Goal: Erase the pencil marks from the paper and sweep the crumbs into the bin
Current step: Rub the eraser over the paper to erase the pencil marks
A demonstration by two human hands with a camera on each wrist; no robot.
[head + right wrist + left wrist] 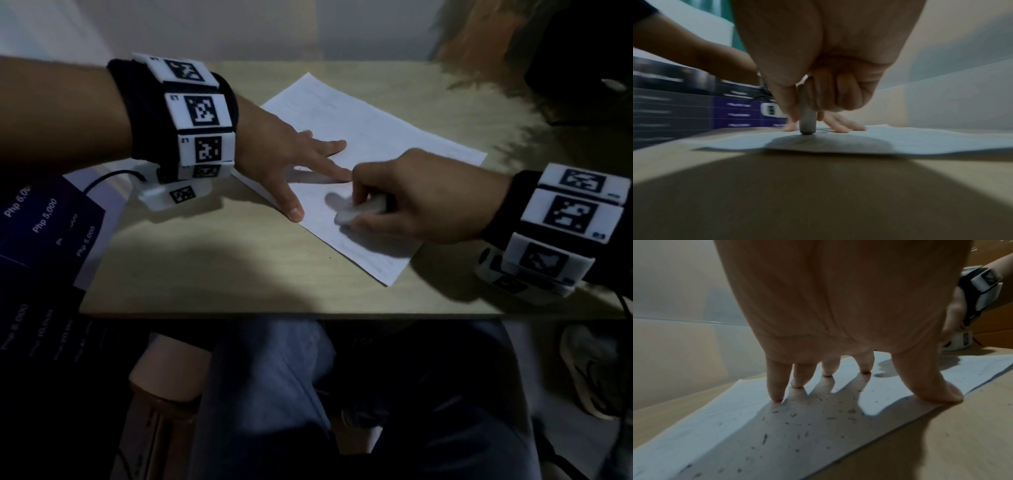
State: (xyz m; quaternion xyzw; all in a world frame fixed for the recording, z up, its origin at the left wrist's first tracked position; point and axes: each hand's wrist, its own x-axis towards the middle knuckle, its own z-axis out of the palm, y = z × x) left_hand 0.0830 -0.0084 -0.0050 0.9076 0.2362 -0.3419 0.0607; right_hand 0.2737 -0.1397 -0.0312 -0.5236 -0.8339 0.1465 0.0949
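Observation:
A white sheet of paper (376,137) lies slanted on the light wooden table (205,267). My left hand (301,161) presses flat on it with spread straight fingers, thumb at the sheet's near edge. My right hand (394,202) grips a white eraser (356,210), blurred, its end down on the paper just right of the left thumb. In the right wrist view the eraser (807,120) stands upright on the paper (920,141) between thumb and curled fingers. Several dark eraser crumbs (797,423) lie scattered on the paper (705,418) under the left hand (838,369). No bin shows.
A dark purple printed poster (41,233) hangs at the table's left edge. A dark object (582,61) sits at the far right corner beside a plant-like shape. My knees in jeans (274,394) are under the table; a sandal (592,373) lies on the floor at right.

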